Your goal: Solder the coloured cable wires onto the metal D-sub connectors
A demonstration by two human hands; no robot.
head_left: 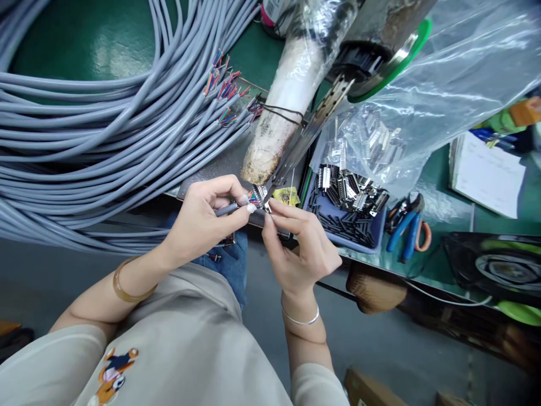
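Observation:
My left hand (207, 217) is closed around the end of a grey cable (226, 210), whose coloured inner wires (255, 197) fan out at its tip. My right hand (298, 242) pinches a small metal connector (264, 199) right against those wire ends. Both hands meet at the bench's front edge, just under the tip of a wrapped, dirty white tool (279, 124) that slants down toward them. A metal strip (313, 127) runs beside that tool.
A large bundle of grey cables (84, 141) with stripped coloured ends fills the left of the green bench (105, 45). A blue tray (372, 239) holds connectors and black sleeves. Blue-handled pliers (406, 225), a clear plastic bag (443, 84) and a notebook (490, 175) lie to the right.

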